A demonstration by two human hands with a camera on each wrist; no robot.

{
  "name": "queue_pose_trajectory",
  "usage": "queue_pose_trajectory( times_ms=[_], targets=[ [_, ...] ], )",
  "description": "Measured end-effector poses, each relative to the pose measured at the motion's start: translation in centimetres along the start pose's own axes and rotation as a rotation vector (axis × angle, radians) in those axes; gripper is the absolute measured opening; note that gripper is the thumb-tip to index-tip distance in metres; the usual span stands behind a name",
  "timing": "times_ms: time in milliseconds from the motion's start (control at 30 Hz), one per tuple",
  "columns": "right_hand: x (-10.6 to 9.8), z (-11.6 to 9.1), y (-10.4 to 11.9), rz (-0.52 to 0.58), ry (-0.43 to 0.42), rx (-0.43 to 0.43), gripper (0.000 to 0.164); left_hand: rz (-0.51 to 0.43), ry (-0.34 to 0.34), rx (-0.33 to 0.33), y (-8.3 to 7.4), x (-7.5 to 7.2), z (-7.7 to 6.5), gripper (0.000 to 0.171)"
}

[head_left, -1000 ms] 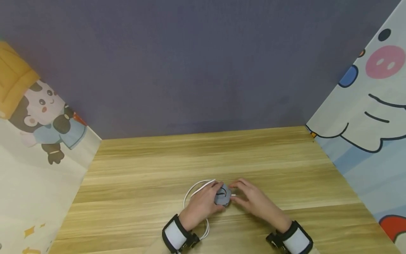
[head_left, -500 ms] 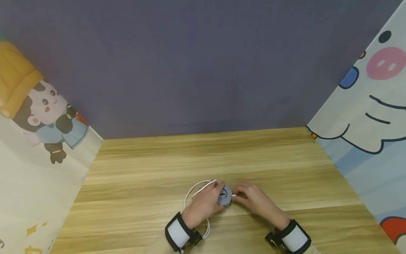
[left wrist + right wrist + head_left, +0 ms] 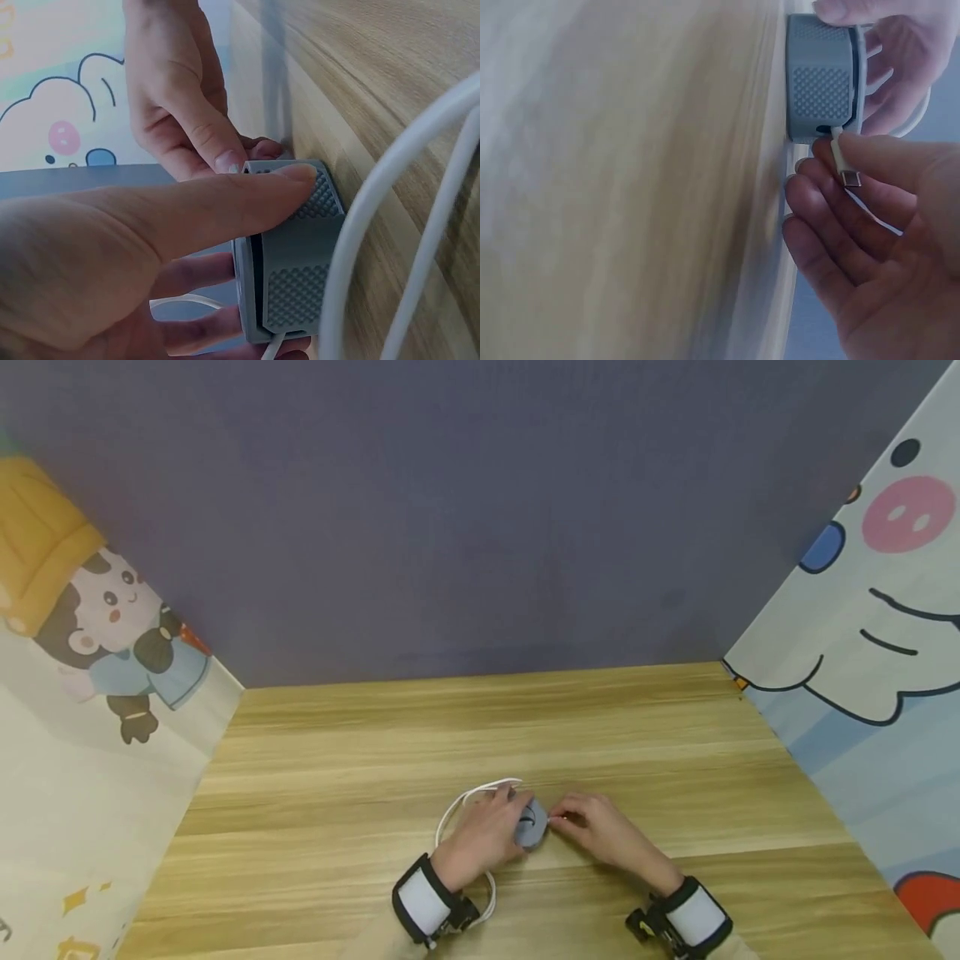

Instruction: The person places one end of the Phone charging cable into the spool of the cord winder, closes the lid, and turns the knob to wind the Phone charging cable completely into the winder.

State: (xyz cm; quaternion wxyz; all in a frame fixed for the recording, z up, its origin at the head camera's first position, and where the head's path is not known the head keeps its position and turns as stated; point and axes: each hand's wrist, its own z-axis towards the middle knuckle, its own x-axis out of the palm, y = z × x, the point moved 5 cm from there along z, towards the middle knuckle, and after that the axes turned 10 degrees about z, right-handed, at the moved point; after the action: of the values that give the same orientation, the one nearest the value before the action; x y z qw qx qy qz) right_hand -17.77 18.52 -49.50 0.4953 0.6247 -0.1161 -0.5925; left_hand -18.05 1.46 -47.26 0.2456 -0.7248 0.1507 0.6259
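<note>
My left hand (image 3: 483, 835) grips a grey cable winder (image 3: 532, 828) resting at the near middle of the table. In the left wrist view the thumb lies across the textured side of the winder (image 3: 304, 244), with the other fingers on its opposite side. A white cable (image 3: 352, 247) loops out from beneath that hand. My right hand (image 3: 603, 833) is at the winder's right side. Its thumb and index finger pinch the white cable end where it leaves a slot, seen in the right wrist view; the metal USB-C plug (image 3: 850, 179) sticks out past the fingertips.
The wooden table (image 3: 360, 743) runs back to a dark grey panel (image 3: 480, 527). White side walls with cartoon prints (image 3: 112, 602) stand left and right. Each wrist wears a strapped camera band (image 3: 423, 900). The cable loop (image 3: 491, 902) passes close to the left wrist.
My right thumb and fingers have closed from a spread pose onto the white cable end. The far part of the cable loop has shifted slightly. The left hand keeps its grip on the winder.
</note>
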Motion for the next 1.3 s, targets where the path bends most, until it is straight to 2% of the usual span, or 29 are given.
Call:
queue_pose_trajectory(
  times_ms=[367,700,867,967,1167,1300],
  targets=[
    [0.0,0.0,-0.2,-0.003,0.009,0.015,0.005,0.01,-0.007,0.01,-0.3,-0.2,-0.1,0.078],
    [0.2,0.3,0.1,-0.065,0.014,0.013,0.005,0.054,-0.01,0.009,-0.2,-0.2,0.1,0.079],
    [0.3,0.2,1.2,-0.152,-0.017,-0.065,0.027,0.06,-0.023,0.016,-0.2,-0.1,0.2,0.08],
    [0.5,0.3,2.0,-0.164,-0.016,-0.085,0.038,0.074,-0.026,0.016,-0.2,-0.1,0.2,0.081],
    [1.0,0.4,2.0,-0.163,-0.032,-0.03,0.056,0.099,-0.028,0.011,-0.2,0.0,0.3,0.083],
    [1.3,0.5,1.9,-0.189,-0.042,0.001,0.058,0.108,-0.024,0.007,-0.2,0.1,0.3,0.084]
  ],
)
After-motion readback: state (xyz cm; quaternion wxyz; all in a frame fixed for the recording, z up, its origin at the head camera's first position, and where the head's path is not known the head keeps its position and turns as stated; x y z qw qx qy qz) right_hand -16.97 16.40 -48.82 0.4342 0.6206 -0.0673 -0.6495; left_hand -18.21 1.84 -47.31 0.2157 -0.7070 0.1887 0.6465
